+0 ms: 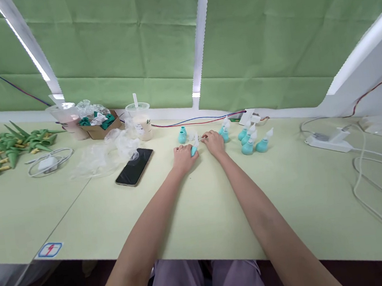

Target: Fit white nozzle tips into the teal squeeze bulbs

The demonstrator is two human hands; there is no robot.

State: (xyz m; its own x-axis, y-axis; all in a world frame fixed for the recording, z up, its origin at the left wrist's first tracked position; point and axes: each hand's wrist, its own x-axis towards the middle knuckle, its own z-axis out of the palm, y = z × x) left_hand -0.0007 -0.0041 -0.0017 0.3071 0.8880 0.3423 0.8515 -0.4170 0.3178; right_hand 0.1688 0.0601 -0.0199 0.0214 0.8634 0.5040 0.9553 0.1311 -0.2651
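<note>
My left hand [184,158] is closed around a small teal squeeze bulb [193,151] with a whitish pointed nozzle on top, held low over the table. Just to the right, my right hand [214,142] has its fingertips pinched together beside small whitish pieces [193,136]; whether it holds one of them I cannot make out. Behind my left hand stand two bare teal bulbs [182,137] with no nozzle fitted. Several teal bulbs with pointed whitish nozzles [247,147] stand upright to the right of my right hand, one of them partly hidden by it.
A phone [134,167] and crumpled clear plastic bags [110,151] lie to the left. Two drink cups [141,123] flank a cardboard box [103,130]. Green plastic pieces [13,142] pile up far left. A power strip [329,141] with white cables sits at right.
</note>
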